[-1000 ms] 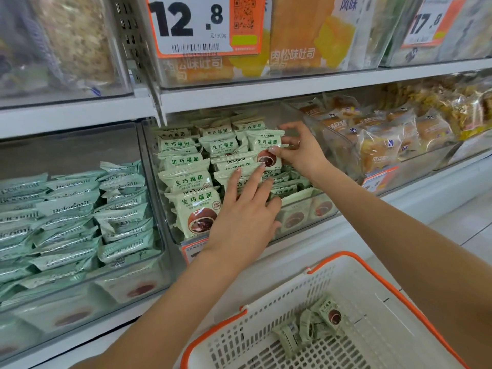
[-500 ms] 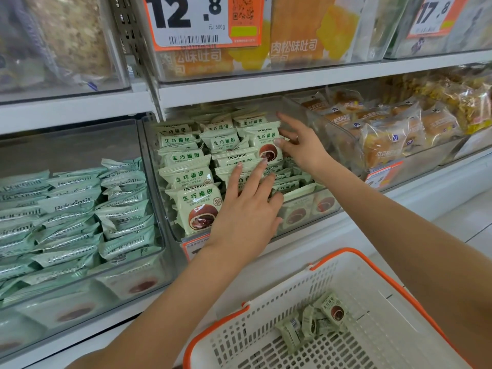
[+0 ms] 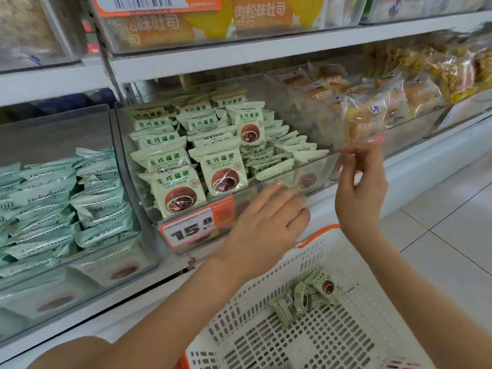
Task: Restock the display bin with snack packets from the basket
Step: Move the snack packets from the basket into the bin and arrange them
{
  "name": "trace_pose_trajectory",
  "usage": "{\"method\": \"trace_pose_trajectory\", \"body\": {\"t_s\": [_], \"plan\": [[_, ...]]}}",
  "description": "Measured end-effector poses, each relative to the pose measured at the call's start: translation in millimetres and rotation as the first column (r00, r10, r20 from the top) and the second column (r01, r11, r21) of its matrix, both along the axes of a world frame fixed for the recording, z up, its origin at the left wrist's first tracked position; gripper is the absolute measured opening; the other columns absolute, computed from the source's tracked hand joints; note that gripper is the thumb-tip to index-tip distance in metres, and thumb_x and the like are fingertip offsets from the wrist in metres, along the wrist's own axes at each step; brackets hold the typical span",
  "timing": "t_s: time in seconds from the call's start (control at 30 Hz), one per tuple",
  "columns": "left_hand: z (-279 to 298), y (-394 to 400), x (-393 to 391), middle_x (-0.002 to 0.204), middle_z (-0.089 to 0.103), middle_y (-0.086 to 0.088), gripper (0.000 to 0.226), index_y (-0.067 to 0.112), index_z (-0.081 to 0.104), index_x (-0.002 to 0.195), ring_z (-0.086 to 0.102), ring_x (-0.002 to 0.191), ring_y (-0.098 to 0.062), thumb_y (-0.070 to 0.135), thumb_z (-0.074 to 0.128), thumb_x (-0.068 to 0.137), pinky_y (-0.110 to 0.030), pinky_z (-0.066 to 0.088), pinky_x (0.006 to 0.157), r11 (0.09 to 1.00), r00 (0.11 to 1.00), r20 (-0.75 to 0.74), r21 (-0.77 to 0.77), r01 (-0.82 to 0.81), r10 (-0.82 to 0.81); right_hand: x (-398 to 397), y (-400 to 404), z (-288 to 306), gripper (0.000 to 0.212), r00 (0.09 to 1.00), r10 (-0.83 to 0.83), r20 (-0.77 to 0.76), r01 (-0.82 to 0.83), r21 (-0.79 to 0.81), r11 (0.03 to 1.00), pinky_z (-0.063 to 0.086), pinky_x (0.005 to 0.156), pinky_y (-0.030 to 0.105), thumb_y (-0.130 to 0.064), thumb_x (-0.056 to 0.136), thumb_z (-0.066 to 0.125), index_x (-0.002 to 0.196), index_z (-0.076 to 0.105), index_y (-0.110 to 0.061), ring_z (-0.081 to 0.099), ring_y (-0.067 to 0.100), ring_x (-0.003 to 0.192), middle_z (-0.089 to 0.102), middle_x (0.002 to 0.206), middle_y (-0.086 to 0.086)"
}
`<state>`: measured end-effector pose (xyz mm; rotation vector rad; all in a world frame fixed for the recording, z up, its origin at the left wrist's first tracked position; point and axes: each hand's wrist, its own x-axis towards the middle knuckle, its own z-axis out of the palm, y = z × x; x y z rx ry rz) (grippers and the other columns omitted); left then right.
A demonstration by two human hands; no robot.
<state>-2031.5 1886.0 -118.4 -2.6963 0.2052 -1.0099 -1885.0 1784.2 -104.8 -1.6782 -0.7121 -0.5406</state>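
Green snack packets (image 3: pixel 213 145) filled the clear display bin (image 3: pixel 314 166); a few more lay in the white basket (image 3: pixel 354 265). Left hand (image 3: pixel 266 225) hovered relaxed and held nothing before the bin's front, right hand (image 3: pixel 359 187) loosely curled, empty, beside its corner

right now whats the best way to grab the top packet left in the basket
Judging by its pose, pinch the topmost snack packet by its raised upper edge, coming from above. It leans tilted on the other packets, low against the basket floor, so side access looks blocked.
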Motion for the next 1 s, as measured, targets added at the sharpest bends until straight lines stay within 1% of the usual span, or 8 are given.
{"method": "trace_pose_trajectory", "body": {"t_s": [0.17, 0.3, 0.4, 0.5, 0.63, 0.77, 0.87, 1.0], "plan": [[-70.0, -30.9, 8.8, 0.097, 0.066, -0.001, 0.027, 0.015, 0.067, 0.096, 0.060, 0.100, -0.020, 0.003, 0.067, 0.071, -0.037, 0.029, 0.109, 0.989, 0.916, -0.397, -0.145, 0.002, -0.060, -11.8, -70.1, -126.7, 0.014, 0.926, -0.173, -0.334, 0.079, -0.275, 0.958, 0.038, 0.067, 0.024, -0.007, 0.097, 0.041, 0.107, 0.050, -0.011, 0.054, 0.019, 0.079, 0.055, 0.101, 0.005], [-142.0, -39.5, 16.7, 0.117, 0.060, -0.003, 0.032, 0.016, 0.059, 0.115, 0.049, 0.118, -0.022, 0.004, 0.050, 0.087, -0.036, 0.027, 0.111, 0.919, 0.644, -0.764, -0.235, -0.316, 0.026, -5.1, -93.4, -222.2, 0.028, 0.769, -0.316, -0.556, -0.172, -0.656, 0.735, 0.045, 0.078, 0.034, -0.011, 0.093, 0.054, 0.120, 0.048, -0.012, 0.054, 0.024, 0.096, 0.055, 0.121, 0.012], [-188.9, -48.5, 18.7, 0.113, 0.064, -0.001, 0.026, 0.020, 0.061, 0.111, 0.047, 0.124, -0.023, 0.011, 0.050, 0.089, -0.041, 0.003, 0.120, 0.854, 0.546, -0.829, -0.197, -0.482, 0.118, -4.7, -90.6, -263.9, 0.056, 0.684, -0.280, -0.673, -0.488, -0.708, 0.511, 0.049, 0.087, 0.038, -0.021, 0.088, 0.064, 0.136, 0.036, -0.015, 0.050, 0.030, 0.117, 0.043, 0.138, 0.012], [-215.1, -60.9, 19.4, 0.116, 0.062, 0.003, 0.034, 0.021, 0.059, 0.117, 0.043, 0.125, -0.017, 0.011, 0.051, 0.085, -0.043, -0.022, 0.112, 0.893, 0.503, -0.858, -0.145, -0.425, 0.101, -9.4, -78.9, -293.0, 0.084, 0.683, -0.140, -0.717, -0.630, -0.675, 0.385, 0.045, 0.095, 0.039, -0.021, 0.080, 0.074, 0.146, 0.022, -0.017, 0.044, 0.032, 0.128, 0.025, 0.151, 0.013], [-232.1, -62.0, 23.8, 0.132, 0.054, 0.001, 0.044, 0.016, 0.052, 0.130, 0.034, 0.134, -0.017, 0.012, 0.049, 0.086, -0.037, -0.022, 0.111, 0.896, 0.507, -0.862, -0.214, -0.390, 0.016, -12.1, -64.4, -323.0, 0.099, 0.703, -0.110, -0.703, -0.655, -0.700, 0.286, 0.038, 0.106, 0.039, -0.016, 0.076, 0.076, 0.150, 0.010, -0.016, 0.031, 0.029, 0.139, 0.003, 0.159, 0.007], [-246.1, -55.4, 22.3, 0.133, 0.051, -0.002, 0.045, 0.014, 0.051, 0.131, 0.037, 0.130, -0.018, 0.009, 0.050, 0.087, -0.029, -0.008, 0.114, 0.835, 0.495, -0.866, -0.323, -0.446, -0.070, -14.4, -63.8, -327.0, 0.083, 0.765, -0.104, -0.635, -0.566, -0.741, 0.360, 0.050, 0.085, 0.043, -0.032, 0.076, 0.076, 0.141, 0.027, -0.018, 0.052, 0.028, 0.119, 0.036, 0.144, 0.003], [-248.7, -54.4, 16.5, 0.131, 0.051, -0.002, 0.045, 0.015, 0.047, 0.132, 0.040, 0.123, -0.018, 0.015, 0.055, 0.088, -0.029, 0.025, 0.109, 0.660, 0.513, -0.846, -0.470, -0.586, -0.147, -23.2, -65.6, -310.3, 0.073, 0.736, -0.133, -0.663, -0.515, -0.677, 0.526, 0.052, 0.073, 0.036, -0.043, 0.074, 0.074, 0.132, 0.036, -0.021, 0.059, 0.021, 0.102, 0.052, 0.126, 0.000], [-218.8, -62.4, 22.9, 0.121, 0.055, 0.006, 0.056, 0.020, 0.042, 0.133, 0.055, 0.108, -0.012, 0.037, 0.066, 0.086, -0.030, 0.047, 0.092, -0.053, 0.557, -0.736, -0.585, -0.809, -0.384, -38.3, -72.4, -271.0, 0.080, 0.817, -0.039, -0.576, -0.474, -0.708, 0.524, 0.042, 0.093, 0.034, -0.036, 0.069, 0.077, 0.138, 0.037, -0.025, 0.044, 0.021, 0.119, 0.054, 0.128, 0.000]]}}
